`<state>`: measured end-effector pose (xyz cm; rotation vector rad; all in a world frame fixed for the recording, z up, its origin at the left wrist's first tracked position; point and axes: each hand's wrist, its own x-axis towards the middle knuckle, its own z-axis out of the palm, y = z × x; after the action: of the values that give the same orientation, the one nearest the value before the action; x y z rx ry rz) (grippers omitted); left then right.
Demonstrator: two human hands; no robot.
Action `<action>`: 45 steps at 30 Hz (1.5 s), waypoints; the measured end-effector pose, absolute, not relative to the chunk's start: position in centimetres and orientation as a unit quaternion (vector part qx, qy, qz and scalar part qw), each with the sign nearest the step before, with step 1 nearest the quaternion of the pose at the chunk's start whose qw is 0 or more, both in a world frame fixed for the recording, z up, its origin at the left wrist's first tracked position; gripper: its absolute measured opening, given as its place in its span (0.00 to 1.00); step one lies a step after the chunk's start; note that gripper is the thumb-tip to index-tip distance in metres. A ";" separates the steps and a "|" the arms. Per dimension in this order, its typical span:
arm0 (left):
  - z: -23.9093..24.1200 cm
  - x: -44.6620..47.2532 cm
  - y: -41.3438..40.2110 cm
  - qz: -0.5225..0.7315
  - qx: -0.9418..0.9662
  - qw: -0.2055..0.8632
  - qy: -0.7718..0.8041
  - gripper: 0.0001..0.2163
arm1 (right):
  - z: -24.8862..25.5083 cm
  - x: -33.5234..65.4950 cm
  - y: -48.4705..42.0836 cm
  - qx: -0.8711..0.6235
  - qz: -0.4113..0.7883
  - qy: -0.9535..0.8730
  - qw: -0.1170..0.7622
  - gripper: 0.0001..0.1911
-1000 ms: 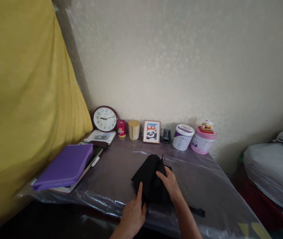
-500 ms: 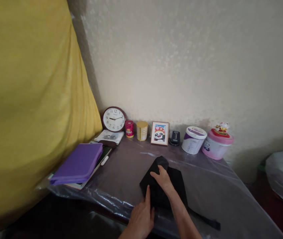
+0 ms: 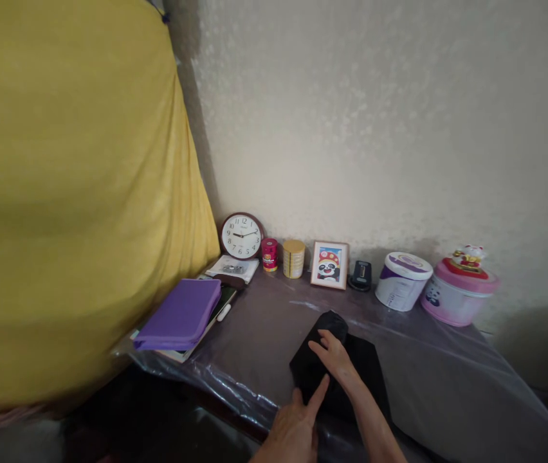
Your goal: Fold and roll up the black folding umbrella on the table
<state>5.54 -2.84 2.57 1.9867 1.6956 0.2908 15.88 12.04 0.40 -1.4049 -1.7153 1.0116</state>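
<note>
A folded black cloth [image 3: 351, 373] lies on the plastic-covered table [image 3: 264, 334] near its front edge. My right hand [image 3: 336, 355] rests flat on top of the cloth, fingers stretched toward its rolled far end. My left hand [image 3: 297, 429] is at the front edge with the index finger pointing onto the cloth's near left corner and the other fingers curled in. Neither hand lifts the cloth.
Along the wall stand a clock [image 3: 241, 236], a red tin [image 3: 269, 254], a gold tin [image 3: 294, 258], a panda picture frame [image 3: 328, 264], a small black device [image 3: 360, 275], a white tub [image 3: 402, 281] and a pink tub [image 3: 457, 292]. A purple folder [image 3: 180, 315] lies left. A yellow curtain [image 3: 62, 193] hangs at left.
The view has swung left. The raised fold of the cloth has been laid down, and my right hand now presses flat on it. My left index finger stays on the near corner.
</note>
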 end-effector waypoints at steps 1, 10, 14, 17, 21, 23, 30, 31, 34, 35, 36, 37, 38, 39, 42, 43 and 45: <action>2.6 5.6 -2.6 0.103 0.731 0.254 0.625 0.38 | 0.5 15.9 11.9 -0.531 0.395 -0.666 0.344 0.21; 2.8 5.6 -1.9 0.085 0.715 0.266 0.641 0.41 | 4.0 15.9 8.6 -0.379 0.413 -0.780 0.278 0.15; 2.2 5.3 -2.0 0.126 0.714 0.267 0.635 0.39 | 3.8 17.2 7.0 -0.379 0.356 -0.784 0.338 0.14; 1.4 5.2 -2.1 0.153 0.709 0.263 0.636 0.39 | 2.6 18.4 6.6 -0.381 0.274 -0.800 0.373 0.13; 0.9 5.2 -2.2 0.164 0.700 0.271 0.640 0.38 | 1.1 18.9 7.9 -0.353 0.191 -0.855 0.329 0.14; 0.9 5.2 -2.3 0.161 0.692 0.277 0.647 0.37 | 0.7 18.7 9.4 -0.351 0.154 -0.872 0.304 0.14; 1.0 5.4 -2.3 0.146 0.676 0.306 0.655 0.37 | 0.4 18.7 17.1 -0.417 0.063 -0.859 0.291 0.14; 0.9 5.4 -2.3 0.147 0.672 0.311 0.656 0.37 | 0.5 19.0 17.8 -0.439 0.046 -0.846 0.299 0.14; 0.6 5.5 -2.3 0.159 0.664 0.320 0.657 0.36 | 1.3 19.2 18.0 -0.491 0.004 -0.806 0.330 0.15; 0.6 5.5 -2.3 0.161 0.663 0.322 0.656 0.36 | 1.6 19.2 17.3 -0.484 0.003 -0.805 0.343 0.15; 0.5 5.5 -2.3 0.161 0.664 0.324 0.655 0.36 | 1.7 18.9 16.3 -0.461 0.010 -0.815 0.350 0.15; 0.5 5.5 -2.4 0.159 0.665 0.324 0.654 0.35 | 1.8 18.7 15.3 -0.425 0.023 -0.831 0.357 0.14; 0.5 5.4 -2.4 0.157 0.667 0.323 0.653 0.35 | 1.8 18.3 14.2 -0.383 0.046 -0.854 0.348 0.13; 0.5 5.4 -2.4 0.156 0.669 0.320 0.653 0.35 | 1.6 18.1 13.3 -0.341 0.069 -0.881 0.321 0.13; 0.5 5.4 -2.4 0.160 0.671 0.311 0.653 0.35 | 0.7 18.3 12.5 -0.352 0.065 -0.872 0.333 0.14; 0.5 5.4 -2.5 0.161 0.670 0.312 0.654 0.35 | 0.4 18.9 12.9 -0.390 0.052 -0.846 0.359 0.14; 0.7 5.5 -2.4 0.160 0.667 0.319 0.654 0.35 | -0.1 20.7 14.1 -0.473 0.033 -0.781 0.407 0.16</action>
<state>5.47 -2.44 0.66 1.7545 1.7188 0.4218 20.71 14.14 -0.13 -1.1922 -1.9701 0.0830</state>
